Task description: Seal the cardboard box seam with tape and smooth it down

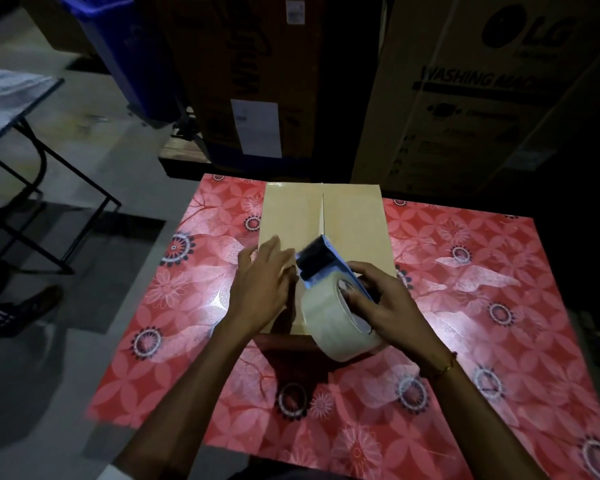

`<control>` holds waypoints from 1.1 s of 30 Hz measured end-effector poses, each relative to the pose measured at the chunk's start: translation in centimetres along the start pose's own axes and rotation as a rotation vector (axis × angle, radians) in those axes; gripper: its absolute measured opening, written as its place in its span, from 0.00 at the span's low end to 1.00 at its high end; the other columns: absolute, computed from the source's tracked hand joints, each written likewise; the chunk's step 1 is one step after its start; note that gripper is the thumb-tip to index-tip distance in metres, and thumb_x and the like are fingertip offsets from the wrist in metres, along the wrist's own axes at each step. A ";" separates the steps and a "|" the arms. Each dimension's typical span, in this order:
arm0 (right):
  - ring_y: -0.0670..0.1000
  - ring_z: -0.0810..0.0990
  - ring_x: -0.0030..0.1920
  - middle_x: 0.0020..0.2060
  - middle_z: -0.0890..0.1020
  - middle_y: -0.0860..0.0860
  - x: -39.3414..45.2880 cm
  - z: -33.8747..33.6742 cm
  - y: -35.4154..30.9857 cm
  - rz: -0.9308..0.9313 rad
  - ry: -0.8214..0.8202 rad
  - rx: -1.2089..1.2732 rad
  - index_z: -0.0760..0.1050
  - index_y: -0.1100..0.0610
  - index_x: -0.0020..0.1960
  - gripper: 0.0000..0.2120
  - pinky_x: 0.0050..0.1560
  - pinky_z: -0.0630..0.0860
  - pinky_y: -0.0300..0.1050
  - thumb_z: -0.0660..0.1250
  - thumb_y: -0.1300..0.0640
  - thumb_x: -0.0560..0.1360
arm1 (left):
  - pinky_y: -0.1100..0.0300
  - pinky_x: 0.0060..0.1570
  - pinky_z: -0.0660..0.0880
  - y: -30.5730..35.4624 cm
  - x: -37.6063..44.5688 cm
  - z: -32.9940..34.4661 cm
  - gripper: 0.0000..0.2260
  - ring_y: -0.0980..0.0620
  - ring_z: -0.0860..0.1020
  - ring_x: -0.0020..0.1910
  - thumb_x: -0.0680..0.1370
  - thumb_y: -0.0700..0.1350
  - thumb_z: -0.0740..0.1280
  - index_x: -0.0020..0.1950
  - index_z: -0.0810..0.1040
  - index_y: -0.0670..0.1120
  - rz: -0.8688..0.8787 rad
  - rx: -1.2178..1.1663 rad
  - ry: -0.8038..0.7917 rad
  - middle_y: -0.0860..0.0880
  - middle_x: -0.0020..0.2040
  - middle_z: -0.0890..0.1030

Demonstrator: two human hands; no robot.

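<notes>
The cardboard box point(343, 220) lies flat on the red floral table point(465, 306), its centre seam point(322, 213) open on the far part; the tape dispenser point(329, 282) sits on the seam's near part, gripped by the right hand point(385, 303); the left hand point(262, 282) lies open, flat on the box left of the seam.

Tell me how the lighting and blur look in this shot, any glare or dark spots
Head view: light pools on the floral tablecloth, with shiny glare patches beside the cardboard box; the background cartons sit in deep shadow; the left hand shows motion blur at its fingertips; wide-angle distortion bends the table edges.
</notes>
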State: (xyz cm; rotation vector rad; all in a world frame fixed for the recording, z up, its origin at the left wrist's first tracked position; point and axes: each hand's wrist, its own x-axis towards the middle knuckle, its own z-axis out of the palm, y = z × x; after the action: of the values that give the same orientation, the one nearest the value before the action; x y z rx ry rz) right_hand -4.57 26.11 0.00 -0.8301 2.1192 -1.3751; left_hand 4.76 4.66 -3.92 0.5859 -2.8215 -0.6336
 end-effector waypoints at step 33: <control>0.48 0.86 0.50 0.53 0.87 0.52 1.2 -1.7 0.0 0.146 -0.154 0.224 0.76 0.49 0.66 0.17 0.43 0.80 0.39 0.65 0.63 0.81 | 0.55 0.51 0.78 4.3 2.9 -3.5 0.02 0.51 0.81 0.49 0.77 0.37 0.68 0.45 0.77 0.41 -0.061 -0.944 0.006 0.46 0.49 0.83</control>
State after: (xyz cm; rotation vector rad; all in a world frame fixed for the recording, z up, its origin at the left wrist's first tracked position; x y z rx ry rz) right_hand -6.56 26.33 0.59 -0.6552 1.8310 -1.3933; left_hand 1.60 5.76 1.43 0.4582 -2.1134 -1.7753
